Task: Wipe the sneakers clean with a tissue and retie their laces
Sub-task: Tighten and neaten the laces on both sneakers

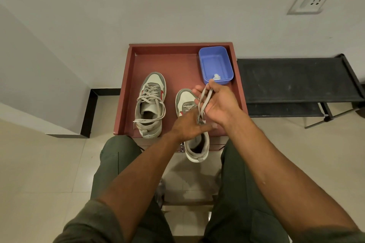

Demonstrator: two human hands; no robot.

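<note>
On the red bench (130, 92), inside its raised rim, I find both sneakers. I see the left sneaker (150, 104) lying flat, toe away from me, its laces threaded but loose, the ends trailing over the collar. The right sneaker (194, 128) lies beside it, its heel overhanging the near edge of the bench and its middle hidden behind my hands.

My right hand (219, 102) is raised above that shoe, palm turned toward me, and a doubled length of lace (204, 100) runs across the palm. Its fingers (212, 84) are partly curled and the lace passes up to their tips, so I judge it pinched there — though the exact contact is hard to read. My left hand (187, 124) rests over the tongue area with fingers extended toward the lower end of the lace; whether they pinch it I cannot tell.

Handling assessment — the lace is flat, soft and limp, with no stiffness to hold a loop unaided, so it wants a pinch near the eyelets and steady tension. Each shoe looks light, with a firm sole and a collar that will yield; the heel counter or sole edge is the safer hold.

A blue tub (227, 58) stands at the far right corner of the bench with a small wad of tissue (216, 76) inside.
</note>
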